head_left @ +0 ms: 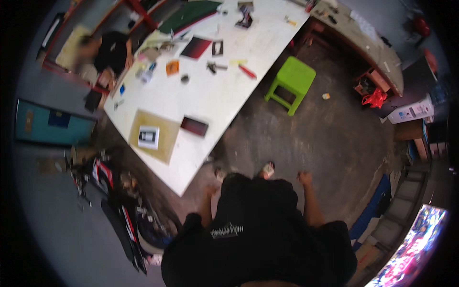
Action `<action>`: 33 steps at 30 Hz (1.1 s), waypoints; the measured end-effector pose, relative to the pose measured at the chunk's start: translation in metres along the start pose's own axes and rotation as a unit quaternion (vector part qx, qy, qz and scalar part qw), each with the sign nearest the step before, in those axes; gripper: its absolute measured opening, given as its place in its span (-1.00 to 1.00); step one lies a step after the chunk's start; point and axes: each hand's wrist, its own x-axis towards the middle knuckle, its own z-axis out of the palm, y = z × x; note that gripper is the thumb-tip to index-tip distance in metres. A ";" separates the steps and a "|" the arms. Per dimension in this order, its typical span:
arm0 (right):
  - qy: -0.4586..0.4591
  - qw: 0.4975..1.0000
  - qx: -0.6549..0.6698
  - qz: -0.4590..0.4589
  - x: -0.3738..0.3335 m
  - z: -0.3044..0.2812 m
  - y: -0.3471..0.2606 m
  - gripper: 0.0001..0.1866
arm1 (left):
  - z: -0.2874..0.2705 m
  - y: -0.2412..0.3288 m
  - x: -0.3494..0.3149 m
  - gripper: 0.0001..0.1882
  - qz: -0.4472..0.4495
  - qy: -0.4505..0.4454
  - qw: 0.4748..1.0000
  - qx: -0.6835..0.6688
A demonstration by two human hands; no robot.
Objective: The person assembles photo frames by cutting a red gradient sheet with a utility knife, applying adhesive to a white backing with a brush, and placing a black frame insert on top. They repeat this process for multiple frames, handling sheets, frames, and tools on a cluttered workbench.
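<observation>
Both my arms hang down beside my black shirt (263, 225). My left hand (211, 190) is low near the front corner of the white table (184, 177), apart from it; its fingers are too small and blurred to read. Over the dark floor, my right hand (304, 178) hangs with loosely bent fingers, and no object shows in it. On the near table end, a tan board (167, 154) carries a white sheet with a dark print (148, 137). Beside the board lies a dark red, flat rectangular piece (194, 126).
A green stool (296, 76) stands right of the table. Further up the table lie a red-handled tool (247, 71), an orange piece (172, 67) and a power drill (245, 19). A motorcycle (122, 210) is parked at left. Another person (112, 52) sits at the table's far left.
</observation>
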 end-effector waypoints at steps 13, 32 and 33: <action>0.002 0.958 -0.065 0.278 0.022 -0.112 0.139 -0.79 | 0.129 0.131 -0.072 -0.69 0.144 0.015 0.980 0.140; 0.090 0.878 0.142 0.449 -0.206 0.062 0.376 -0.75 | 0.355 0.137 0.332 -0.81 0.224 -0.121 0.805 0.537; 0.092 0.876 0.073 0.469 -0.182 0.089 0.383 -0.75 | 0.392 0.147 0.387 -0.84 0.212 -0.078 0.818 0.529</action>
